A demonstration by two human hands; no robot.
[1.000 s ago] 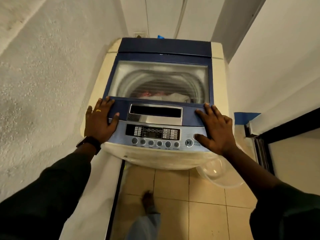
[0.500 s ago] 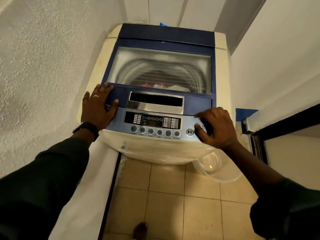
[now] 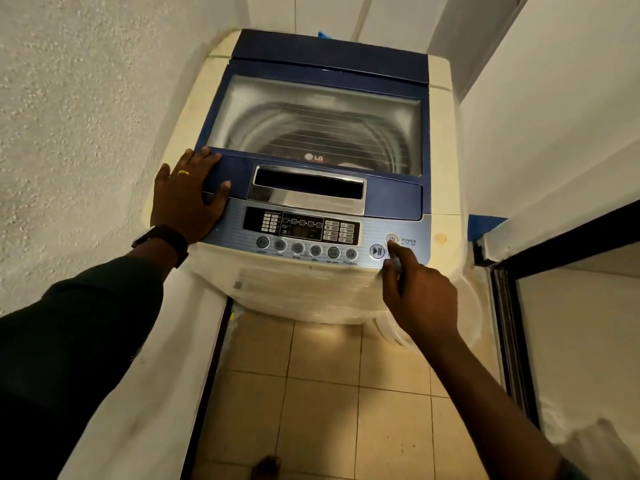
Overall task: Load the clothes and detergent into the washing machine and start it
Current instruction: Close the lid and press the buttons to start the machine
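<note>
Right hand (image 3: 420,299) fingertip on power button (image 3: 392,239).

The cream top-loading washing machine (image 3: 443,140) stands on the tiled floor, its blue-framed lid (image 3: 318,126) shut flat. Through the clear window, reddish clothes (image 3: 311,147) lie low in the drum. The control panel (image 3: 304,230) spans the front edge.

Washing machine (image 3: 322,161) lid shut, left hand (image 3: 188,199) flat on its corner, right hand (image 3: 417,296) forefinger touching power button (image 3: 392,239)
</note>
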